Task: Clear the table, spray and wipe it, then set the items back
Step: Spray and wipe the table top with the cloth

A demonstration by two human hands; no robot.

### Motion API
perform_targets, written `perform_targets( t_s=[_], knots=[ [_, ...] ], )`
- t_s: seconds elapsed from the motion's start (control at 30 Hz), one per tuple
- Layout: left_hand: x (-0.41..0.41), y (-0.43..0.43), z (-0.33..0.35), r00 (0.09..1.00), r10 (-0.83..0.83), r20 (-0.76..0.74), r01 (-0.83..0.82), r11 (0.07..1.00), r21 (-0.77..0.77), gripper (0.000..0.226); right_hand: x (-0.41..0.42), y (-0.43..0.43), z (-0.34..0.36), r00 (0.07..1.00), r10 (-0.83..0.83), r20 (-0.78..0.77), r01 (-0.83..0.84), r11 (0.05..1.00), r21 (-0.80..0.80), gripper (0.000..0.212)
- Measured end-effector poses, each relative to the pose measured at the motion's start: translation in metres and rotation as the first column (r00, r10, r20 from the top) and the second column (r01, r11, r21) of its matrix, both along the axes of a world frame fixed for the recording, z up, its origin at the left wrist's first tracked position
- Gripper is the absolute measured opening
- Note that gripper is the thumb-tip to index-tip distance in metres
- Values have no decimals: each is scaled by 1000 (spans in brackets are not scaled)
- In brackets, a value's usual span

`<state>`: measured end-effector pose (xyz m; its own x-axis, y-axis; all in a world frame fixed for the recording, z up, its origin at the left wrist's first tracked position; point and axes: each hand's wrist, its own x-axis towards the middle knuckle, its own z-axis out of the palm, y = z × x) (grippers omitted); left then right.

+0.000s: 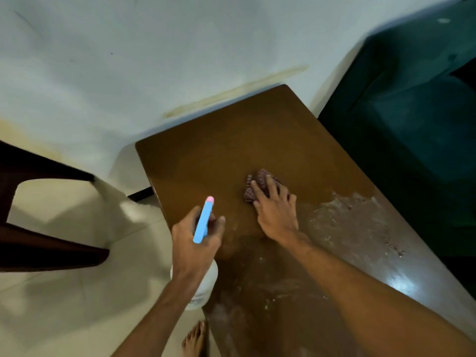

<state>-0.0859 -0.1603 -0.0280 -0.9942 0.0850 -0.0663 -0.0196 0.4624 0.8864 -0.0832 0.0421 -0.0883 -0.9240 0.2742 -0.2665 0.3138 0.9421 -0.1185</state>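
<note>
A brown wooden table fills the middle of the view, bare of items. Its near right part is wet and streaked with white residue. My right hand presses flat on a dark reddish checked cloth near the table's middle. My left hand grips a spray bottle by its neck over the table's left edge. The bottle has a light blue head with a pink nozzle tip and a white body showing below my wrist.
A dark green sofa stands along the table's right side. A dark wooden chair is at the left on the pale tiled floor. A white wall rises behind. A bare foot is by the table's near left edge.
</note>
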Motion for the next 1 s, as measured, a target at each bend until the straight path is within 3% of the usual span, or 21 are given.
perform_targets(
  t_s=[0.23, 0.37, 0.43, 0.53, 0.67, 0.83, 0.93, 1.0],
  knots=[
    [2, -47, 11, 997, 38, -68, -44, 994, -95, 15, 20, -121, -4, 907, 420, -17, -420, 903, -94, 56],
    [20, -60, 15, 996, 42, -73, -50, 993, -109, 15, 57, -118, -16, 751, 661, -17, -660, 749, -49, 65],
    [31, -58, 13, 998, 16, -61, -22, 995, -102, 16, 69, -94, -17, 737, 674, -49, -676, 735, -47, 66],
    [46, -47, 8, 1000, -9, -17, 8, 998, -60, 16, 75, -50, -12, 869, 492, -55, -494, 870, -13, 60],
    [56, -21, 9, 999, -49, -6, 49, 999, -14, 16, 82, 18, -8, 996, 73, -51, -68, 994, 90, 54],
    [54, 5, 14, 995, -96, -37, 97, 995, 7, 16, 106, 81, -10, 908, -415, -60, 419, 905, 74, 53],
    [51, 13, 13, 995, -84, -50, 84, 996, -3, 17, 99, 66, -7, 878, -478, -27, 479, 874, 79, 54],
    [49, 17, 14, 995, -74, -70, 74, 997, -6, 16, 92, 38, -3, 920, -391, -37, 392, 917, 77, 55]
  ],
)
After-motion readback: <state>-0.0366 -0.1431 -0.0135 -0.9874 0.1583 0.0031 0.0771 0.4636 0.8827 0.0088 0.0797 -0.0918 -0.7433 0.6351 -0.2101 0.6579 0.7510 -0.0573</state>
